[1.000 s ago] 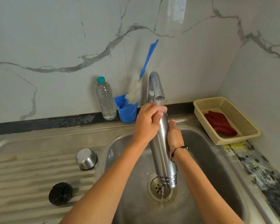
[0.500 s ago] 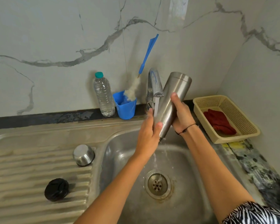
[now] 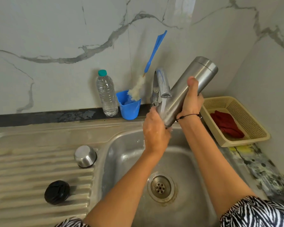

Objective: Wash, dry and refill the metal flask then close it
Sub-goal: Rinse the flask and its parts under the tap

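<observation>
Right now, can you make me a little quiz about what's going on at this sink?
1. True or false: water from the tap is running onto the flask.
2. What lies in the basket? A) a red cloth B) a sponge C) a spoon
3. Fill in: the brush stands in a blue ____.

Key:
1. True. The right hand holds the tilted flask under the stream, and the left hand is at its lower end.
2. A, the red cloth.
3. Cup, next to the water bottle.
</observation>
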Available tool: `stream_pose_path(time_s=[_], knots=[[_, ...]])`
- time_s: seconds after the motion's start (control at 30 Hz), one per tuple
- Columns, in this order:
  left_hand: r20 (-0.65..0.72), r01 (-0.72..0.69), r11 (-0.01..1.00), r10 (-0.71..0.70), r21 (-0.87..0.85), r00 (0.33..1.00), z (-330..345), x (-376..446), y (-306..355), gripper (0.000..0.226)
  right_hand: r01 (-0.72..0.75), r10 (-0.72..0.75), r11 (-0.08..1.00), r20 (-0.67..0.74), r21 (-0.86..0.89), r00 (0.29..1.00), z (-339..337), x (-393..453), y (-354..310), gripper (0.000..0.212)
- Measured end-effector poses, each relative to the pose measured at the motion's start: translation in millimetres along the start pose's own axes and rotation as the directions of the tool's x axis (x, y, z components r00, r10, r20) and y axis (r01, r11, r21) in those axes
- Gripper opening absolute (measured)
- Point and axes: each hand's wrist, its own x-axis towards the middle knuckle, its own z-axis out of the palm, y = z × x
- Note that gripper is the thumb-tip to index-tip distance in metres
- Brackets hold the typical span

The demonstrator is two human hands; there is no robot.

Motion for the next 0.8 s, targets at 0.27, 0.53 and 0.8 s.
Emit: stream_pose_path(time_s=[0.27, 0.53, 0.8], knots=[[0.672, 0.433, 0.853, -0.138, -0.293, 0.727, -41.6, 29.1, -1.9, 0.052, -0.064, 0.063, 0.997, 0.021, 0.039, 0.998, -11.4, 8.8, 5.8, 0.062], [0.637, 0.576, 0.738, -0.263, -0.351, 0.725, -42.8, 19.7, -6.7, 0.065, -0.029, 0.055, 0.992, 0.217, -0.122, 0.975, -2.4, -4.8, 12.1, 0.077], [0.306, 0.226, 0.974, -0.205, -0.034, 0.93, -22.0, 0.1, -2.0, 0.068, -0.01, 0.035, 0.984, 0.137, -0.179, 0.99, -6.7, -18.1, 36.6, 0.039]])
